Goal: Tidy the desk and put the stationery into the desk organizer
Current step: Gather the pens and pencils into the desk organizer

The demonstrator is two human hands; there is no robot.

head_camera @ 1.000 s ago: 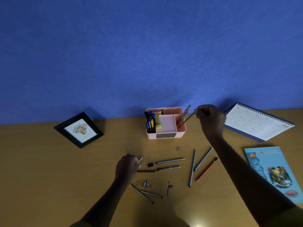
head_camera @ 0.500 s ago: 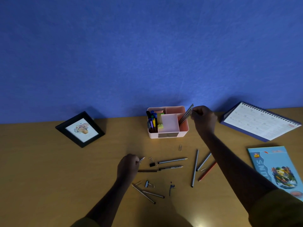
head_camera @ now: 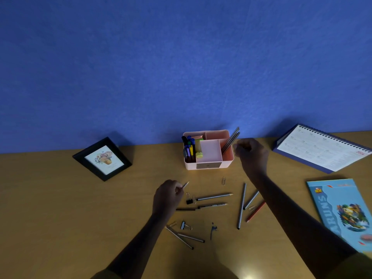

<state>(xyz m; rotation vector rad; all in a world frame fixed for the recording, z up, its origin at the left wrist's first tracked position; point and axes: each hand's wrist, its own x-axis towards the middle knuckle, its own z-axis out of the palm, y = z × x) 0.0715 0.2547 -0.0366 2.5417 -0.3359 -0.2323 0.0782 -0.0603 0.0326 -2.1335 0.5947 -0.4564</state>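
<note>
Desk organizer: pink, with several compartments, at the back middle of the desk, close to the blue wall.
Left compartment: markers standing upright, caps up.
Right compartment: dark pencils leaning to the right, their ends above the rim.
Right hand: just beside the organizer's right wall, fingers curled in, nothing visible in them; it is blurred.
Left hand: in front of the organizer, fingers curled round a thin silver pen or pencil, whose tip pokes out toward the organizer.
Loose on the desk: a grey pencil and a dark pen lying crosswise, a long grey pencil lying lengthwise, a red pencil beside the right forearm.
Small items: a black binder clip just beside the left hand, a paper clip in front of the organizer.
Left side: a black photo frame.
Right side: a desk calendar at the back, a blue book nearer.
</note>
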